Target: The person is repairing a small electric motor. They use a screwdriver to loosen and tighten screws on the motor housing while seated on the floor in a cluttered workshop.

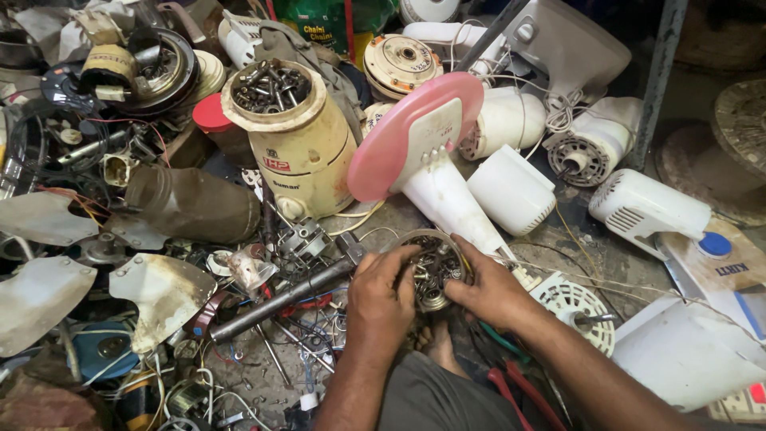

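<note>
Head view looks down on a small round tin [433, 271] packed with dark metal bits, probably screws and nuts, though they are too tangled to tell apart. It sits near the middle of the scene, on the floor just in front of the person's knees. Left hand [381, 302] grasps the tin's left rim, fingers curled over the edge, thumb side hidden behind the knuckles. Right hand [488, 286] holds the right rim, its fingertips dipped into the contents so that their ends cannot be seen. Both forearms run in from the near edge, the right one cut off at the lower right corner.

Just beyond the tin lies a white fan stand [447, 191] with a pink round base [391, 144], tipped on its side. Left of the hands a dark metal pipe [279, 299] lies slanted among loose wires. Farther left lie dull metal fan blades [159, 291], partly buried under clutter. On the far side stands a cream mixer body [299, 140] with a cupful of hardware on top. To the right rest white motor housings [646, 207] and a white fan guard piece [570, 303] touching the right wrist.
</note>
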